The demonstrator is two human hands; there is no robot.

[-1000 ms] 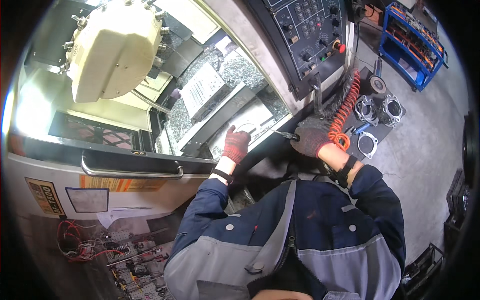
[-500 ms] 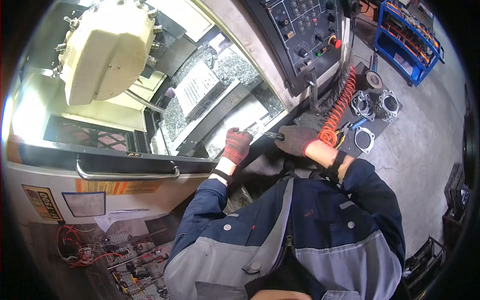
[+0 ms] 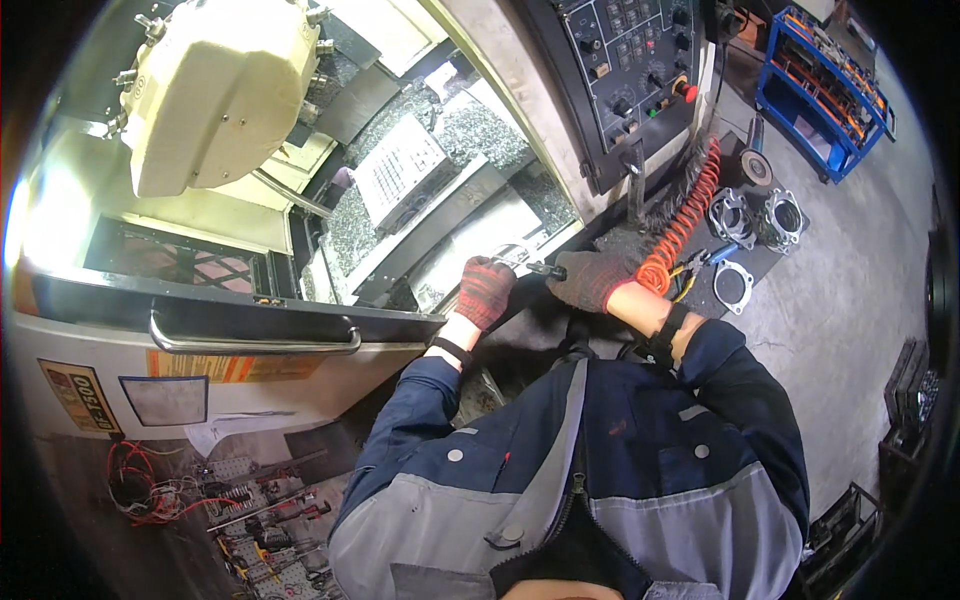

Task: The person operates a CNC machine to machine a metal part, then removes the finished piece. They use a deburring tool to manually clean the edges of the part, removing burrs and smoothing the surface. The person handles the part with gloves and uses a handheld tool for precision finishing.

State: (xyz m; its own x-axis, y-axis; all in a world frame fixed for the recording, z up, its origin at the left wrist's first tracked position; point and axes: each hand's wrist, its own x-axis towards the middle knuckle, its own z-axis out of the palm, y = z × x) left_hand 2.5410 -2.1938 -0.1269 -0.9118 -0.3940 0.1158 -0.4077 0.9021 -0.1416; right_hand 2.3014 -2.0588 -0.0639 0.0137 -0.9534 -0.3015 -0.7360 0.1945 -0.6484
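My left hand [image 3: 485, 293], in a red-and-black knit glove, is closed at the front edge of the machine opening. It grips a shiny, curved metal piece [image 3: 514, 253] whose exact kind glare hides. To its right my right hand [image 3: 588, 281], in a dark knit glove, is closed around a slim dark tool [image 3: 546, 270]. The tool's end points left and meets or nearly meets the curved piece. Most of its body is hidden in the glove. Behind both hands a flat, bright metal plate [image 3: 470, 255] lies inside the machine.
A cream tool turret [image 3: 225, 100] fills the machine's upper left, above metal chips. The control panel [image 3: 625, 75] rises ahead. On the right bench lie a coiled orange hose [image 3: 690, 230], metal flanges [image 3: 783, 218], a flat gasket-shaped ring [image 3: 733, 287] and an angle grinder [image 3: 756, 162].
My left hand has shifted slightly right, toward my right hand. The curved metal piece shows more plainly between them. The whole view has tilted a little.
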